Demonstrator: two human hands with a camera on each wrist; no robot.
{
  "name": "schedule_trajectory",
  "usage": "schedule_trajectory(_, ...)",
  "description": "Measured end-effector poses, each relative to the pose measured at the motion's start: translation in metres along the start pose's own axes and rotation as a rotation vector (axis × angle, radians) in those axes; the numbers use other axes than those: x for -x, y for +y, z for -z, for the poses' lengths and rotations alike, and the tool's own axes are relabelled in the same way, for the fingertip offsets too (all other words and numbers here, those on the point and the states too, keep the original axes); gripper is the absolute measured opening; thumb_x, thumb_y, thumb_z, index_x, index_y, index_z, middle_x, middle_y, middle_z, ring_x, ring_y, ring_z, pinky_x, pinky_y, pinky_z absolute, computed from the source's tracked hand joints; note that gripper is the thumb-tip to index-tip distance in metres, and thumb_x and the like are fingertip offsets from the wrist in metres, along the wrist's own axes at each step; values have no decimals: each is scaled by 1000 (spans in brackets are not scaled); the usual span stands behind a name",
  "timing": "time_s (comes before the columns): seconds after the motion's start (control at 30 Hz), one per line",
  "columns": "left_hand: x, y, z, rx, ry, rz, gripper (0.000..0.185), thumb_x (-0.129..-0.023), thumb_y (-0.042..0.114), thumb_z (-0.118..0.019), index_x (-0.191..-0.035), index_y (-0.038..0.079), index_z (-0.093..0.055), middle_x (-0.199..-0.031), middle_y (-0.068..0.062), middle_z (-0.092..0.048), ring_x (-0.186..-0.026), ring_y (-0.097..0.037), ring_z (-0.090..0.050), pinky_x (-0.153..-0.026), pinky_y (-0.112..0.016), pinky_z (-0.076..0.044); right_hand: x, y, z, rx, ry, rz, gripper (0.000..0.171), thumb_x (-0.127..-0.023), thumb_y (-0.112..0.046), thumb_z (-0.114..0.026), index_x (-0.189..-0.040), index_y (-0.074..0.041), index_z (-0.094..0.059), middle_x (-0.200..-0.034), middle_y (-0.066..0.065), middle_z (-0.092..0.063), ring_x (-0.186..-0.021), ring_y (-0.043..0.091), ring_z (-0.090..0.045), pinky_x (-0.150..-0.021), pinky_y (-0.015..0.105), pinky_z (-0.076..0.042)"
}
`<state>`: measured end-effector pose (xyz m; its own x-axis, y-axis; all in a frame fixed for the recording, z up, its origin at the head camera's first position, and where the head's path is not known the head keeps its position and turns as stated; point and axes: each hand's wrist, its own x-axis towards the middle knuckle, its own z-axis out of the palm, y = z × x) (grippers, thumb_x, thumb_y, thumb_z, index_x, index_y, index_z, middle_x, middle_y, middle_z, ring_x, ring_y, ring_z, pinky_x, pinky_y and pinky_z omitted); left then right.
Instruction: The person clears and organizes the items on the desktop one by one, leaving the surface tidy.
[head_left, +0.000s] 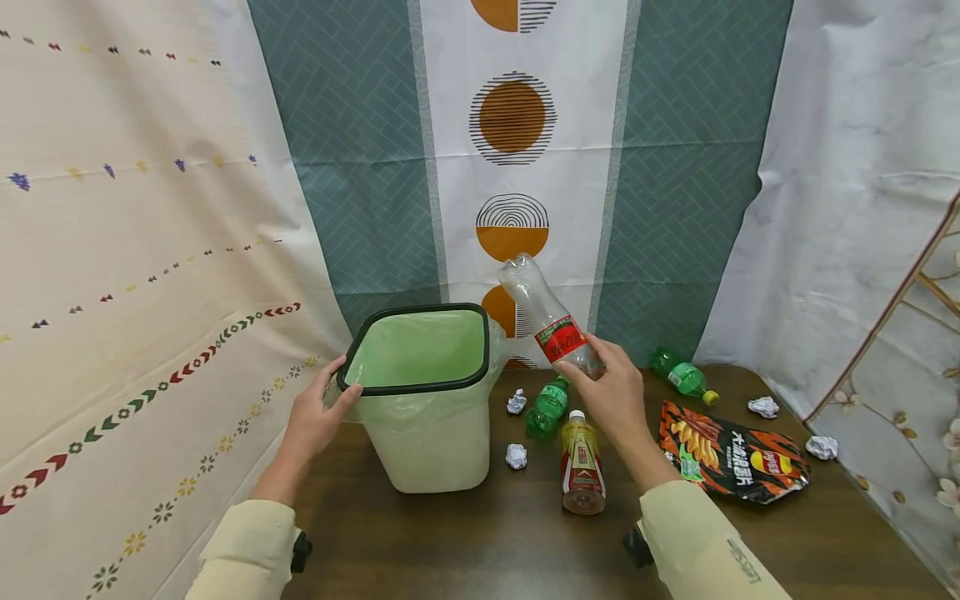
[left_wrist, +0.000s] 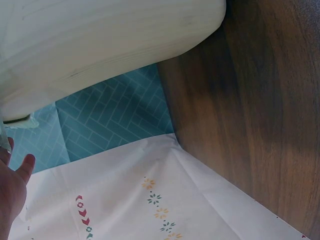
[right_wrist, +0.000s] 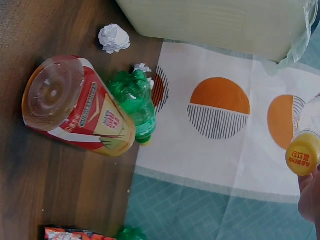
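Right hand [head_left: 617, 392] grips clear bottle [head_left: 545, 317] near cap, base tilted toward bin [head_left: 420, 392]. Left hand [head_left: 318, 417] clasps bin rim. Risk: long bottle strikes rim, bounces onto table [head_left: 465, 542].

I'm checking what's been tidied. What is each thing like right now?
Bin: upright, bag-lined, steadied by left hand.
Clear bottle: crushed, capped, held by right hand in the air.
Green bottles: lying on table.
Tea bottle: lying down.
Chip bag: lying flat.
Paper balls: crumpled.
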<state>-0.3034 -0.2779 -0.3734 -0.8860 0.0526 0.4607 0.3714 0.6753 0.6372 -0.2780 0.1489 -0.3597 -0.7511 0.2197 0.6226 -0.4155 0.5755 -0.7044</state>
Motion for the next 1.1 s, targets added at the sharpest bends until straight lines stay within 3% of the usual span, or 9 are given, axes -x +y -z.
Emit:
schedule_trajectory(0.3,-1,-4,-1,6,-2,3,66,-98,39,-56,-152,6,-36,-152,-27,-37,-140,-44,-33,-109,-62,-27,-7,-12,-7,14,-57,17,66,-82,-34,-82,-138,-7,-59,-123,12,-61,-98,26,-60,-76,42,-53)
schedule_trajectory(0.53,-1,-5,0,4,-6,5,66,-98,39,-56,-152,5,-35,-152,-27,-36,-140,-44,-32,-109,-63,-27,-16,-24,-14,10,-89,74,64,-83,-29,-82,-137,-4,-59,-123,15,-62,-102,31,-62,-80,47,-56)
schedule_trajectory(0.83,-1,-2,-1,12,2,3,66,-98,38,-56,-152,6,-36,-152,-26,-37,-140,-43,-33,-109,-62,-28,-24,-38,-21,52,-150,79,65,-84,-32,-80,-139,-5,-57,-126,16,-60,-107,31,-60,-83,45,-55)
schedule_trajectory(1.1,0,0,0,20,-5,7,65,-99,37,-56,-152,6,-36,-153,-26,-36,-141,-42,-32,-110,-60,-27,-32,-53,-31,87,-175,118,63,-85,-33,-79,-138,-5,-58,-124,19,-60,-101,33,-61,-81,45,-55)
